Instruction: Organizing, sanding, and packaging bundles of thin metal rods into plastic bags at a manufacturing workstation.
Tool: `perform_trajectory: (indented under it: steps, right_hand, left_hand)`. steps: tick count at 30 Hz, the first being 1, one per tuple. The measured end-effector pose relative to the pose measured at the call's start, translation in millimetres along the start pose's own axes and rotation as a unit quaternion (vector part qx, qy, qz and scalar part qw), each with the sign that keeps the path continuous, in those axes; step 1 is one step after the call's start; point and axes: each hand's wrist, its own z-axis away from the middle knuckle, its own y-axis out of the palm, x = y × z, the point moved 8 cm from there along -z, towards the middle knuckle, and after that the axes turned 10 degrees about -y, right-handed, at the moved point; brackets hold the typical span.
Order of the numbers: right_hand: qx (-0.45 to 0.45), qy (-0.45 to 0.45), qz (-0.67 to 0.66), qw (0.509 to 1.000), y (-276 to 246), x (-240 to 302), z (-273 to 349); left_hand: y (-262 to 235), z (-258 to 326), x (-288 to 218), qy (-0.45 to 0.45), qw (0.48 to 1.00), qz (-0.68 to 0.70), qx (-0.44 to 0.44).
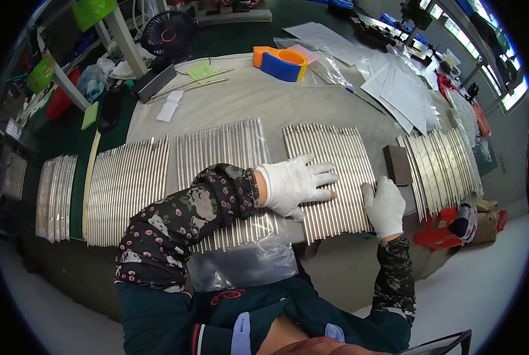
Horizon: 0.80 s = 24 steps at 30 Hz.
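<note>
My left hand [297, 184], in a white glove, lies flat with fingers spread across a row of thin silvery metal rods [329, 148]. One fingertip is bare. At the right edge of that row my right hand [386, 207], also gloved, has its fingers curled and the thumb against the outermost rods. What it holds, if anything, is hidden. Under my left forearm is another row of rods [223, 148] on a clear plastic bag [246, 263], which hangs over the table's near edge. A dark rectangular block [397, 165] stands just beyond my right hand.
More rods lie at left [128, 189] and right [445, 168], with a bagged bundle [56, 198] at far left. Farther back are an orange and blue tape dispenser [282, 64], a black fan [168, 35], loose rods [187, 87], a pen [365, 100] and white papers [394, 94].
</note>
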Motion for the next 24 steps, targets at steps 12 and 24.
perform_trajectory:
  steps: [12, 24]
  right_hand:
    - [0.032, -0.075, -0.151, 0.985, -6, 69, 27]
    - [0.277, 0.276, -0.845, 0.364, 79, 71, 127]
  left_hand:
    - [4, -17, -24, 0.129, 0.988, 0.08, -0.013]
    - [15, -26, -40, 0.157, 0.985, -0.003, 0.077]
